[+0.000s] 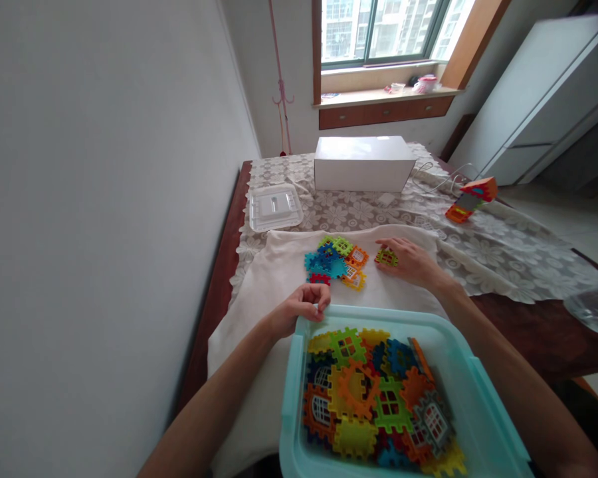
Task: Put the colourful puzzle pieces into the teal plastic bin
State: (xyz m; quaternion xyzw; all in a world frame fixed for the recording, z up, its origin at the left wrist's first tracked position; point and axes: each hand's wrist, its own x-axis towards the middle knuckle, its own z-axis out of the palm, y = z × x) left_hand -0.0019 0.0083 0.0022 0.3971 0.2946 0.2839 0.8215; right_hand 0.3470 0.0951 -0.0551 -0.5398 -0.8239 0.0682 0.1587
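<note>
My left hand [311,302] is closed at the far left corner of a light teal plastic bin [418,318], its fingers curled by the rim. Inside the bin lie many interlocking plastic tiles, among them a green window tile [393,403] and an orange ring-shaped one [357,390]. Out on the white cloth, my right hand [408,260] has its fingers around a green tile [387,257]. Left of that hand is a loose pile with blue tiles [326,261], an orange window tile [359,255] and a red tile [319,279].
A clear plastic lid [276,207] lies at the table's back left. Behind the cloth stands a long white box [363,166]. An orange and grey tile construction [471,199] sits at the right, near a cable. A clear container [595,309] is at the right edge.
</note>
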